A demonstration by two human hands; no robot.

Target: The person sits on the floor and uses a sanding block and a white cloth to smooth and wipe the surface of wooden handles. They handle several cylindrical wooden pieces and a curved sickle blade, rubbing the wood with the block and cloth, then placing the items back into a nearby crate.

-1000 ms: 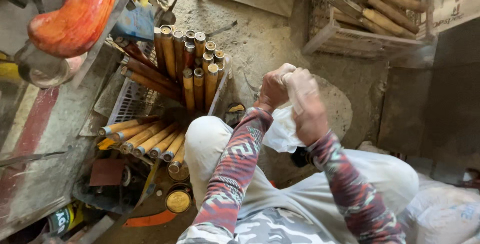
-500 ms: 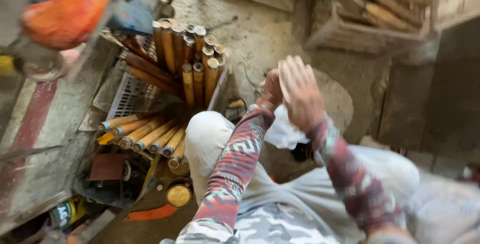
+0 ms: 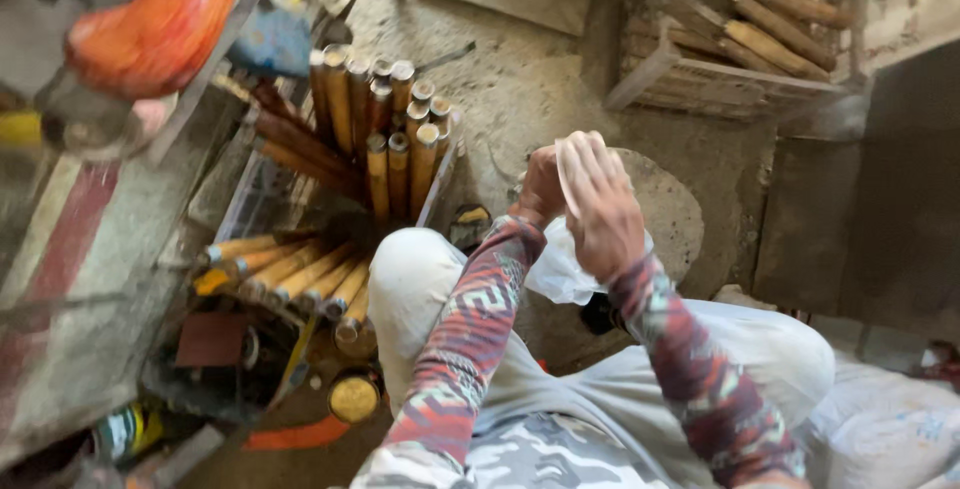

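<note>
My left hand (image 3: 538, 189) and my right hand (image 3: 597, 204) are raised together in front of me, above my knees. Both touch a crumpled white cloth or bag (image 3: 560, 269) that hangs below them. The left hand's fingers are curled on it. The right hand lies over the left with its fingers extended. My sleeves are patterned red and grey. A round stone block (image 3: 665, 214) sits on the floor just behind the hands.
Several bamboo tubes (image 3: 385, 134) lie in a white crate (image 3: 245, 199) to my left, more tubes (image 3: 290, 274) nearer my knee. An orange machine cover (image 3: 160, 19) is at upper left. A wooden crate of sticks (image 3: 745, 49) stands at upper right. A round tin (image 3: 353, 397) lies on the floor.
The hands have stayed together on the white cloth. The right hand's fingers have spread and straightened over the left. The view has shifted slightly.
</note>
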